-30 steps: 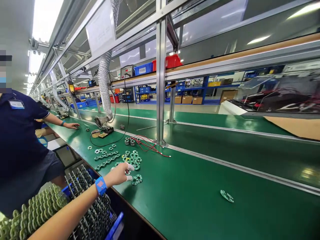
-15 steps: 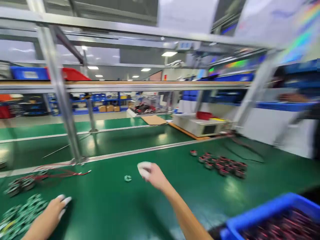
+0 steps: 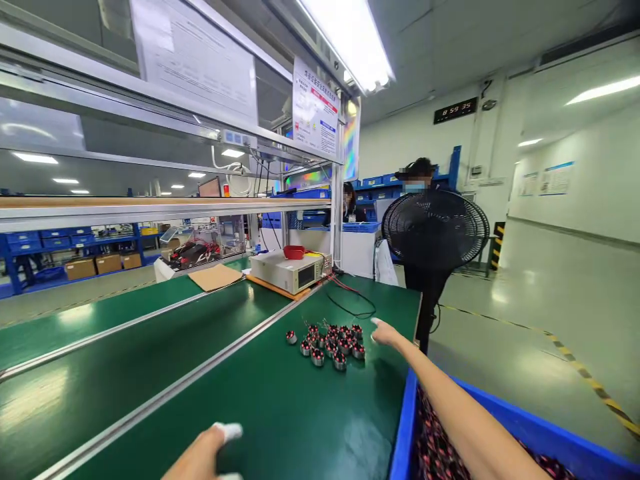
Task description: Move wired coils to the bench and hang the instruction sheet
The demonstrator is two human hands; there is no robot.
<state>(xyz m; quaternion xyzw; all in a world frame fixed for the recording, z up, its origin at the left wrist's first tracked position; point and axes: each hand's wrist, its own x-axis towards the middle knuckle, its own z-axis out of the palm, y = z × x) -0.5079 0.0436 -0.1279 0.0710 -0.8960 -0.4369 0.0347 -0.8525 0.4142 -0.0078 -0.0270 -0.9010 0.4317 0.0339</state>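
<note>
Now right hand (image 3: 386, 332) open, empty, beside small wound coils (image 3: 331, 343); left hand (image 3: 207, 453) empty.

A cluster of small round wound motor parts (image 3: 330, 345) is set on the long green-matted bench (image 3: 280, 413), near its far right end. The right hand (image 3: 385, 332) is stretched out just beside the cluster, on its right. The left hand (image 3: 203, 457) is held over the near bench edge, well apart from it. A boxy grey test instrument (image 3: 289, 271) is placed behind the cluster. A blue plastic bin (image 3: 505, 427) is positioned right of the bench, under the right forearm. A black pedestal fan (image 3: 435, 230) is stood beyond the bench's end.
</note>
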